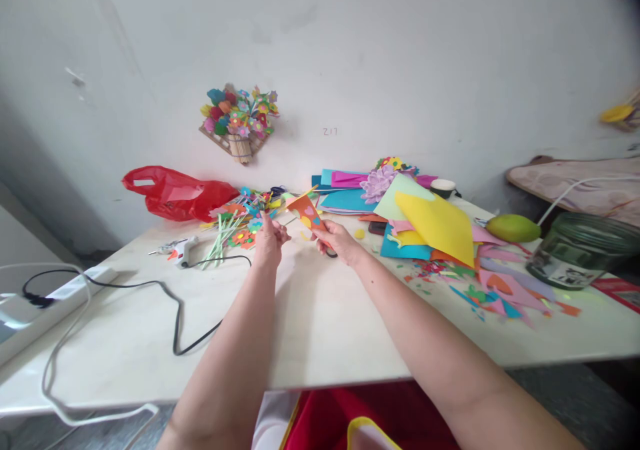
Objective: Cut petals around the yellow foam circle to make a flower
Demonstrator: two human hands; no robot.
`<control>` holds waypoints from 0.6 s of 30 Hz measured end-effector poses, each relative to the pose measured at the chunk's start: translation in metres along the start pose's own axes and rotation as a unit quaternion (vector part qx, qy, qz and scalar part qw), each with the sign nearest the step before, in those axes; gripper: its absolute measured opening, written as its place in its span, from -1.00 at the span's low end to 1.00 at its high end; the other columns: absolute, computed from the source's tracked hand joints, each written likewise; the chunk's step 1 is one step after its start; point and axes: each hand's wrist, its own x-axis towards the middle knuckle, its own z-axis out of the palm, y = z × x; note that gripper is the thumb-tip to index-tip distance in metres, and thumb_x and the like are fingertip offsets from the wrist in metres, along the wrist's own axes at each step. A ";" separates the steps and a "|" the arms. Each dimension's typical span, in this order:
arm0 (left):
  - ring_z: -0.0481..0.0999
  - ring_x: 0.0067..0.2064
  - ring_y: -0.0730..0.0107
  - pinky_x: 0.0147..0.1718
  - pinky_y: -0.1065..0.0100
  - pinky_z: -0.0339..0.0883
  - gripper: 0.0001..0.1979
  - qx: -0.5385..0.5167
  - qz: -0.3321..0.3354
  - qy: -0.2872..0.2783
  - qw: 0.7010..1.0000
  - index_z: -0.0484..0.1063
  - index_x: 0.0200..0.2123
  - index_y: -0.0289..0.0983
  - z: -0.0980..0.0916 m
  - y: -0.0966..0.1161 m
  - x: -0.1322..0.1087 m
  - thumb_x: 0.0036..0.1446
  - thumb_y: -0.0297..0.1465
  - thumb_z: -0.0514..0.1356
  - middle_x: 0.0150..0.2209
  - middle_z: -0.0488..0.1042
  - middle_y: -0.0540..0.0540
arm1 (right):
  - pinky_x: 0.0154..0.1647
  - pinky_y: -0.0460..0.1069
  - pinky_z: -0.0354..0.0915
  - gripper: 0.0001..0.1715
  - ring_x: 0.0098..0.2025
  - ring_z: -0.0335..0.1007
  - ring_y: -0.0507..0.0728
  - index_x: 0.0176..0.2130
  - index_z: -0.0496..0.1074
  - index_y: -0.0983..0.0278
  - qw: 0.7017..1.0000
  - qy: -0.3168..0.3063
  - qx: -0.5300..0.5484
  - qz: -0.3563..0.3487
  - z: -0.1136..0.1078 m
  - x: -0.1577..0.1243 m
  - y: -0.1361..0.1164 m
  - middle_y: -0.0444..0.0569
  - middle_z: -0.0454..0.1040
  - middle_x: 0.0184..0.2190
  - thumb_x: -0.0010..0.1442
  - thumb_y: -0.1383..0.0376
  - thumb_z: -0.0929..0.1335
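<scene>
Near the middle of the table, my right hand (336,240) is closed around an orange piece of craft foam or paper (305,211) with pink, yellow and blue shapes on it. The piece tilts up and to the left, like a flattened cone. Just left of it, my left hand (271,238) has its thumb raised apart from its fingers, and I see nothing held in it. Pale green strips (220,240) and orange foam flowers (243,238) lie beyond and left of that hand. A white glue gun (186,251) rests farther left.
A black cord (175,310) crosses the left side near a power strip (65,290). A red plastic bag (183,197) lies at the back left. Coloured sheets (440,227), scraps (500,297), a green mango-like fruit (513,227) and a glass jar (575,253) occupy the right.
</scene>
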 end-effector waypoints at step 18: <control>0.52 -0.24 0.25 -0.25 0.29 0.40 -0.49 -0.140 -0.084 -0.139 0.977 0.37 -0.38 -0.27 0.006 -0.021 -0.007 -0.12 0.09 0.20 -0.45 0.45 -0.06 | -0.76 -0.18 -0.05 -0.60 -0.72 0.15 -0.10 -0.35 0.32 0.32 0.974 -0.157 0.075 0.144 0.009 -0.014 0.005 -0.16 0.40 -0.58 -0.03 0.07 0.42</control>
